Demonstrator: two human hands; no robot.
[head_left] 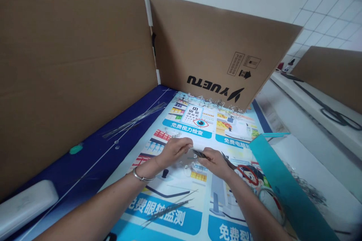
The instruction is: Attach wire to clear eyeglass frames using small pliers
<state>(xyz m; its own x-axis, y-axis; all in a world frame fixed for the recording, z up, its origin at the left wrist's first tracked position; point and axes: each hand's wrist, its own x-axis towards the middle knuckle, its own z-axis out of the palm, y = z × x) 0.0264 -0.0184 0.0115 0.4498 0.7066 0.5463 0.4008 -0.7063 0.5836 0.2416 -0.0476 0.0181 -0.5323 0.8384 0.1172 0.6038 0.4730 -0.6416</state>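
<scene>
- White-tiled wall (325, 19) is seen at upper right, with cardboard panels (215, 49) standing upright at upper left and centre.
- Printed poster (181, 192) is laid beside a blue mat (93, 147).
- Dark tweezers (200, 153) are gripped in the right hand (215, 163), centre frame.
- Left hand (175, 150) is curled just beside the tweezers' tip; whether anything is pinched cannot be told.
- Clear beads (189, 165) are scattered beneath both hands.
- Metal wires (135, 120) are laid on the mat at left.

White square-tiled wall (325, 19) behind tall brown cardboard panels (70, 64), a white counter (313, 109) with black cable (333, 115) off right
</scene>
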